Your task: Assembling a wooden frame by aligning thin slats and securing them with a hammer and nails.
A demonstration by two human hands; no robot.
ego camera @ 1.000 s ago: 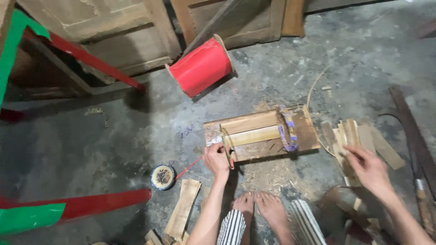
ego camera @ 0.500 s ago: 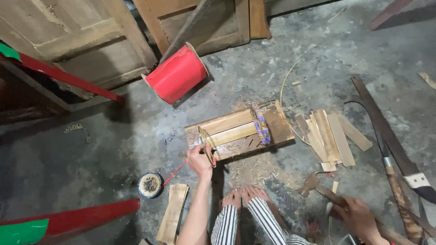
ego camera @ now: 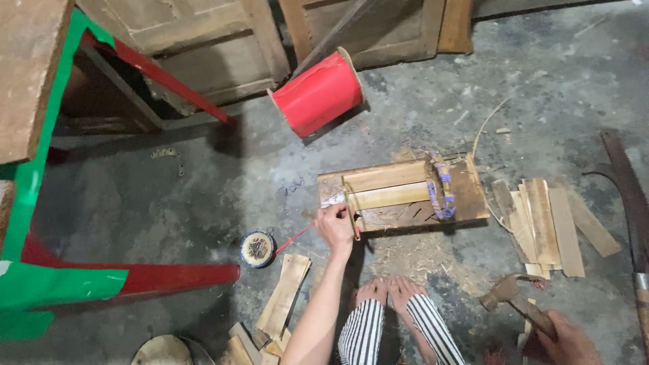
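Hands at work on a wooden frame on a concrete floor

The left hand (ego camera: 336, 226) pinches red ribbon (ego camera: 295, 238) against the wooden frame (ego camera: 402, 192); well apart, the right hand (ego camera: 569, 341) grips a hammer (ego camera: 512, 297).

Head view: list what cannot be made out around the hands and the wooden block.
- Right hand: cut off by the bottom edge, so its grip on the hammer is only partly visible.
- Left hand: the fingers hide what they pinch at the wooden block.
- Small round tin: contents too small to identify.
- Saw: runs off the right edge.
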